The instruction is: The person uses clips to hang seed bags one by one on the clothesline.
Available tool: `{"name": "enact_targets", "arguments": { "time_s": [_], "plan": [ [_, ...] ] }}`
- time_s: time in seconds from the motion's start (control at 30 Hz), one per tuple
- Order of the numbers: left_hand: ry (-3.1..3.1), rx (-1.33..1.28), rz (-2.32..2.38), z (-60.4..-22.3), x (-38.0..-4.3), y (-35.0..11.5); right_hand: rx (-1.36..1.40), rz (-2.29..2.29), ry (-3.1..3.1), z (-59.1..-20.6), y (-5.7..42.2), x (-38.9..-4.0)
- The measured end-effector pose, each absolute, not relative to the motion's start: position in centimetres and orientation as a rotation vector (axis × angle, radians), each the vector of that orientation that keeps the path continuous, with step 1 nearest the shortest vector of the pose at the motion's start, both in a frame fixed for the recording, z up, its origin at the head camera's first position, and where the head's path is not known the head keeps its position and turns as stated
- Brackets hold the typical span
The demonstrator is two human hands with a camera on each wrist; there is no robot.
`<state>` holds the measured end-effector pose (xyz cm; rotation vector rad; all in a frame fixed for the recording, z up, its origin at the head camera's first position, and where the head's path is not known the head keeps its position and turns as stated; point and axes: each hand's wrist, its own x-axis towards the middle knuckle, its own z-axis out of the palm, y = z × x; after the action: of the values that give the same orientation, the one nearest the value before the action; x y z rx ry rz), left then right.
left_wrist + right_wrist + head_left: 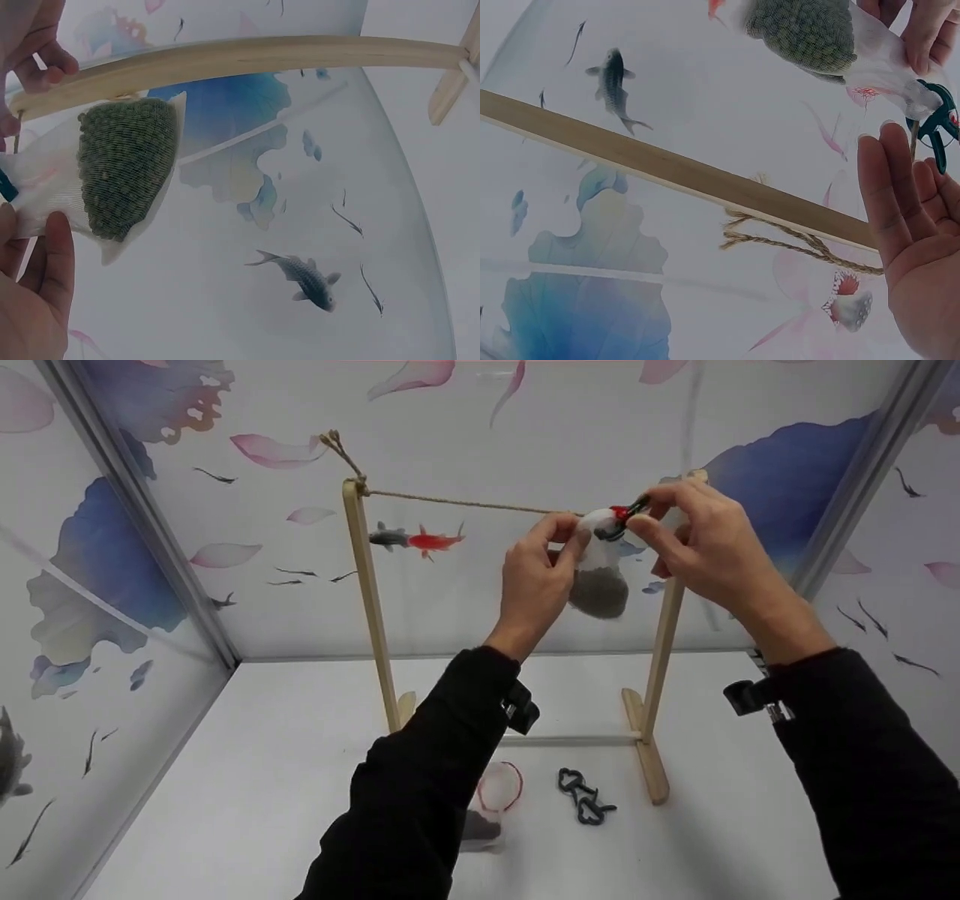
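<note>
Sleeves cover much of the second mesh pouch [487, 810] lying near the front edge of the white tabletop [247, 780], beside two dark clips [585, 796]; only its red drawstring loop and part of its dark filling show. The right post of the wooden rack [367, 600] is largely hidden behind the right hand [701, 547]. The head view makes the hanging mesh pouch [598, 574] look grey, while the left wrist view shows green beads packed in its lower half and the right wrist view shows the knotted end of the twine [465, 504] on a post. The left hand [536, 577] pinches the pouch's gathered white neck between thumb and forefinger, right at the twine. The right hand's thumb and fingertips squeeze a teal clip [935, 124] with a red tip at the same spot; whether its mouth already bites the pouch cannot be made out.
</note>
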<state>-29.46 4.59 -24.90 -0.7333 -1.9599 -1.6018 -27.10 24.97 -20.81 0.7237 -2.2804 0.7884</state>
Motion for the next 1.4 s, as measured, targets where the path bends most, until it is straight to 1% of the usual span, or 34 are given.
{"name": "enact_targets", "arguments": {
  "time_s": [0.27, 0.73, 0.97, 1.1, 1.4],
  "plan": [
    [-2.004, -0.717, -1.578, -24.9, -29.4, 4.6, 0.714, 0.966, -2.246, -21.6, 24.5, -27.2],
    [-2.173, -0.740, -1.560, -26.4, -29.1, 3.8, 0.699, 1.034, -2.204, -24.7, 24.1, -26.9],
    [-2.281, -0.783, -1.540, -28.0, -28.8, 3.2, 0.645, 1.056, -2.155, -27.2, 24.1, -26.4],
    [-2.352, -0.798, -1.454, -29.2, -28.6, 2.5, 0.618, 1.074, -2.143, -28.9, 24.3, -26.0],
    [-2.398, -0.821, -1.354, -33.2, -28.0, 0.5, 0.606, 1.128, -2.144, -33.7, 24.7, -24.8]
  ]
}}
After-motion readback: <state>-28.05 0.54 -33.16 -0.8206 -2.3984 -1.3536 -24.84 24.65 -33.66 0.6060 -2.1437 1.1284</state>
